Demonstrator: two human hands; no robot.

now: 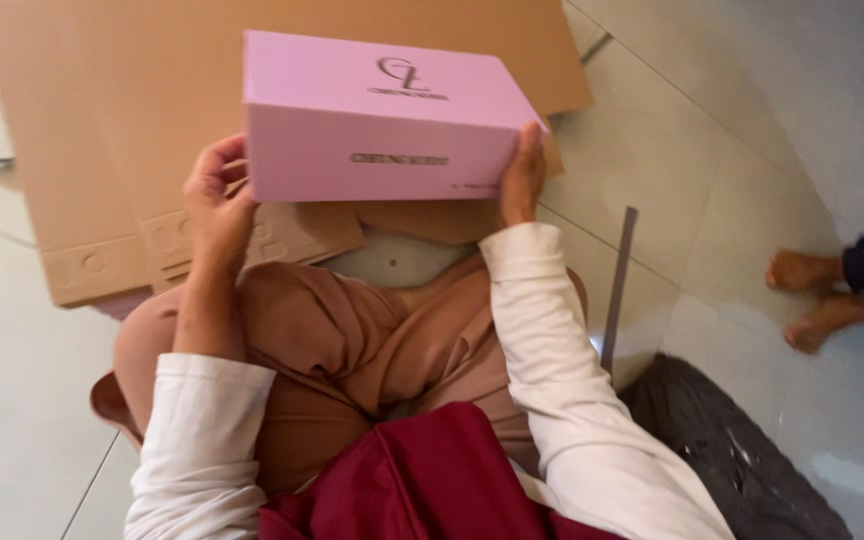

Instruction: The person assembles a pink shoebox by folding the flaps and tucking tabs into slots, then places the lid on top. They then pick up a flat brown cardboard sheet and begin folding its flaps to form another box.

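Both your hands clamp the pink rectangular cardboard box [377, 120] by its ends, left hand [217, 200] and right hand [522, 175] opposed, holding it level above the flattened brown cardboard sheets [112, 120].

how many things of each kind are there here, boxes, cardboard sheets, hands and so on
pink box: 1, held between the left hand and the right hand
flat brown cardboard sheets: at least 2, overlapping, exact count unclear
person's own hands: 2
another person's bare feet: 2
grey strip on the floor: 1
dark mat: 1
total: 9 or more
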